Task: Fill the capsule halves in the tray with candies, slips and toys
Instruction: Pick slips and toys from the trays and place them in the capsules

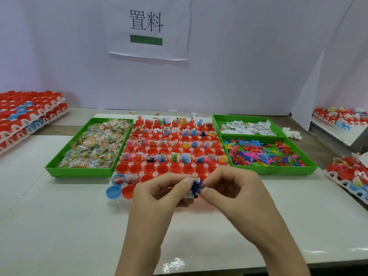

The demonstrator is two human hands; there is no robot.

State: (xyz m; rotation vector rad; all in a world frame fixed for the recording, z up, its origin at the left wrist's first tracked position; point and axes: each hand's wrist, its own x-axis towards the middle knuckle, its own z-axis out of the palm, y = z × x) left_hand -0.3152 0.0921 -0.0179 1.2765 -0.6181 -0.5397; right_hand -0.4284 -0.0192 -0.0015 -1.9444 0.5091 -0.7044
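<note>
Left hand (pixel 159 189) pinches white paper slip (pixel 189 194); right hand (pixel 234 186) pinches small dark-blue rubber toy (pixel 196 185) against it; hands together above white plastic tray (pixel 130 163).

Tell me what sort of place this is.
Likely a factory hand-packing station: green bins of candy packets, slips and toys flank a capsule tray, more trays sit either side, a printed sign hangs on the partition. Left hand and right hand hold a blue toy.

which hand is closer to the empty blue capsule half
Left. The left hand sits just right of the blue capsule half; the right hand is farther right, beyond it. Both pinch the blue toy.
</note>
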